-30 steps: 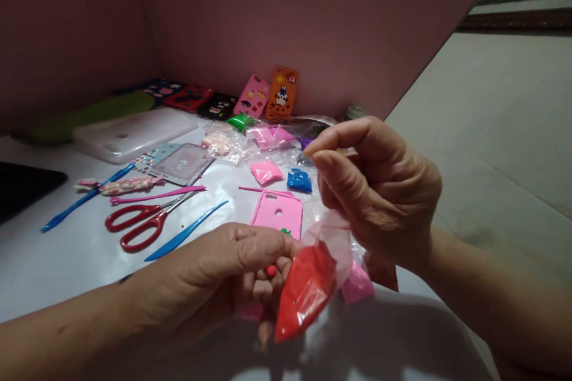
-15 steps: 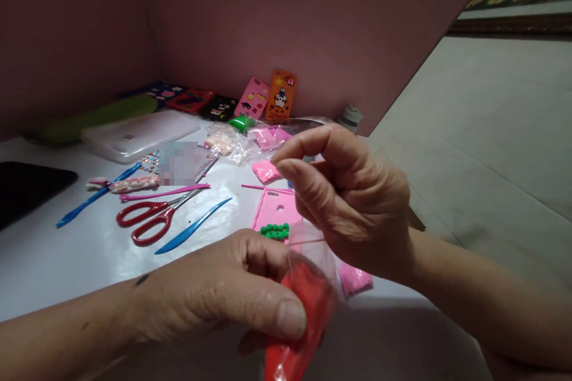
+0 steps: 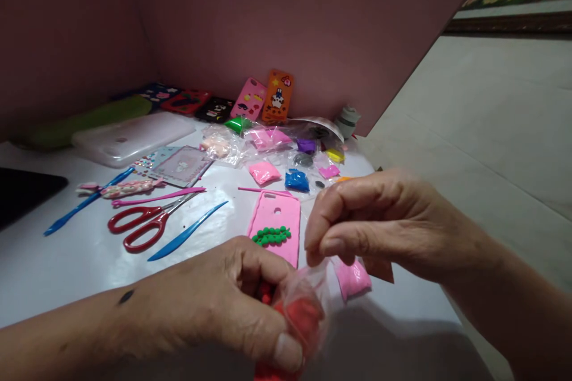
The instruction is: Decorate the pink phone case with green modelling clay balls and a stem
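Note:
My left hand point(image 3: 227, 303) is closed round a small clear plastic bag of red clay point(image 3: 300, 318), low in the middle of the view. My right hand point(image 3: 379, 223) hovers just above it, its thumb and fingers pinching the top edge of that bag. Right behind the hands a pink phone case point(image 3: 277, 223) lies flat with a row of green clay balls point(image 3: 270, 236) on it. A small bag of pink clay point(image 3: 353, 278) lies under my right hand.
On the white table point(image 3: 58, 262) lie red scissors point(image 3: 143, 227), blue plastic tools point(image 3: 185, 238), a pink tool and a sticker sheet point(image 3: 183, 165). Several small clay bags lie further back. Decorated phone cases point(image 3: 268, 98) lean on the pink wall. A clear plastic box point(image 3: 129, 137) stands at the left.
My right hand has dropped from above the table down to the bag's top. My left hand has pulled the red bag lower and closed tighter on it.

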Action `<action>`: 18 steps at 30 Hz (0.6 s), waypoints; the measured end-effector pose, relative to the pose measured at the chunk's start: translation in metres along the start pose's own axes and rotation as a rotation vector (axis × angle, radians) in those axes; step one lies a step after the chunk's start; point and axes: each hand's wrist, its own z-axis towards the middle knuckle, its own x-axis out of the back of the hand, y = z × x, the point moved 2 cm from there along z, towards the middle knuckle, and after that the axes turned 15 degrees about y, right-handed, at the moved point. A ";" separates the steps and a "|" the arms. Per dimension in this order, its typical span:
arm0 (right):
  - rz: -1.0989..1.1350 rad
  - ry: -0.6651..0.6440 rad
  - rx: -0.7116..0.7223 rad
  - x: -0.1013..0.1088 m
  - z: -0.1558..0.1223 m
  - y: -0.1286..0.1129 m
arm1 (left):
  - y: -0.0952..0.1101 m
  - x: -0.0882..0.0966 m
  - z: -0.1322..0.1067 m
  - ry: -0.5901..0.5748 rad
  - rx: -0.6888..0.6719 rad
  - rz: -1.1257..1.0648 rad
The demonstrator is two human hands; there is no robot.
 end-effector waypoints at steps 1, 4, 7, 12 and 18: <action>-0.014 0.005 0.006 0.000 -0.001 0.000 | 0.000 0.000 0.000 0.018 0.012 -0.007; -0.056 0.014 0.052 0.003 -0.005 0.000 | -0.004 -0.001 0.000 0.075 0.020 -0.001; -0.122 -0.025 0.119 0.006 -0.009 -0.002 | -0.009 -0.001 0.000 0.129 -0.003 0.010; -0.312 -0.060 0.284 0.011 -0.020 -0.010 | -0.009 0.001 0.001 0.077 -0.016 0.003; -0.505 -0.161 0.297 0.007 -0.025 -0.013 | -0.005 0.003 0.004 0.131 -0.022 0.006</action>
